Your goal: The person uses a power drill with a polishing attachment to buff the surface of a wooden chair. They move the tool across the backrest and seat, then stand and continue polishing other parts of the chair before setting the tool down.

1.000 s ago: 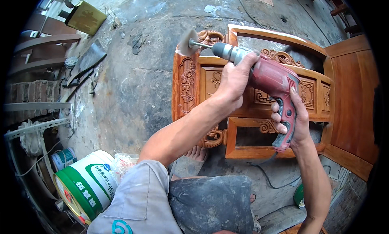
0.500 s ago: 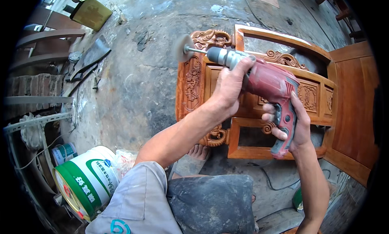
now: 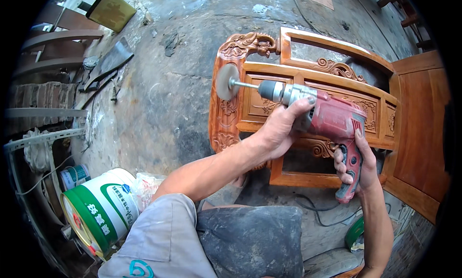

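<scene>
Your left hand has fingers clasping the red drill behind its chuck; right hand, fingers wrapped round its grip. Drill's over carved furniture, disc above the left end.

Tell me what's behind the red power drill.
A carved wooden furniture frame: one carved panel shows partly left of the drill, scrollwork below. The drill and left hand cover part of the middle, hiding whatever carving lies there.
</scene>
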The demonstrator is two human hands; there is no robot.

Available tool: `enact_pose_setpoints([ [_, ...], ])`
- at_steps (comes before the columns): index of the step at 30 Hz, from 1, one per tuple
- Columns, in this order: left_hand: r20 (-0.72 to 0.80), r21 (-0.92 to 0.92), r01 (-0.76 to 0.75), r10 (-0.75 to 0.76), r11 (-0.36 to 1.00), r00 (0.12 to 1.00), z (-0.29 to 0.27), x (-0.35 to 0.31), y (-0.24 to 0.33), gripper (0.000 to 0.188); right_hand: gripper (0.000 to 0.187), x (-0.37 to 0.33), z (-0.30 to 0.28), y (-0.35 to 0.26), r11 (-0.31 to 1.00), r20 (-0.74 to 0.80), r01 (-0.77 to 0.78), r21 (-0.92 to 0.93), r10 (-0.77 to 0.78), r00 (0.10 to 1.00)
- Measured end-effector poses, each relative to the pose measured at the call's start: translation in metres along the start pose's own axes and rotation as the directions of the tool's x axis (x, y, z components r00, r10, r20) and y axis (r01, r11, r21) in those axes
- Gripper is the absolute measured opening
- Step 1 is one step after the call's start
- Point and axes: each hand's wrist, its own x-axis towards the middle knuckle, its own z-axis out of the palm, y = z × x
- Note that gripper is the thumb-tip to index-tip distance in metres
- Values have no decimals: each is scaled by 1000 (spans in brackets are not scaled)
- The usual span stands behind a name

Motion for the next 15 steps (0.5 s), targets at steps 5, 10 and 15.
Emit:
enact_pose_setpoints([
  [5, -39, -29, 52, -53, 998, 998, 9, -23, -12, 53, 44, -10, -10, 4, 999, -8, -38, -33, 38, 999],
  [10, 16, 59, 72, -73, 996, 997, 3, -3, 6, 55, 45, 0, 1, 8, 1000, -62, -5, 29, 7, 998],
  [15, -15, 17, 78, -78, 997, 997, 8, -22, -6, 57, 45, -11, -2, 3, 998, -35, -63, -27, 62, 997],
])
